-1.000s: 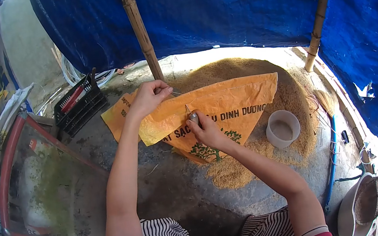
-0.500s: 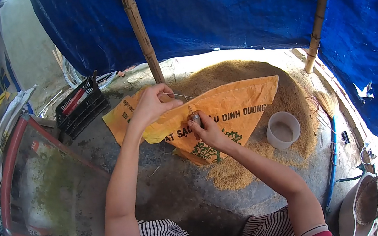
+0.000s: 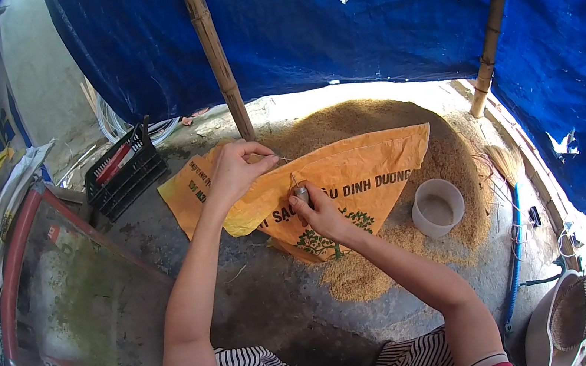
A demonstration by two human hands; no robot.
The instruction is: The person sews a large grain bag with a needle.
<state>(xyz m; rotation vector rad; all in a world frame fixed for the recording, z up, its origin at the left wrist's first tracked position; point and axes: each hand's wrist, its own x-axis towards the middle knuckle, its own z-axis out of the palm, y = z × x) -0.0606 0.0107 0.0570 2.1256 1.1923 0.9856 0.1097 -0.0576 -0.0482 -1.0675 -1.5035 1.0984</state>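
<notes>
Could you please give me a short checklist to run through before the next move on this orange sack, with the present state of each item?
1. Left hand pinches the top edge of the orange woven plastic sack: ok.
2. Right hand grips the small grey metal tool against the sack: ok.
3. Thin thread runs from the left fingers along the edge: cannot tell whether it is taut.
4. Sack lies on the heap of brown grain, printed side up: ok.
5. White plastic cup stands upright, apart from both hands: ok.
6. Seam closed along the whole edge: cannot tell.
</notes>
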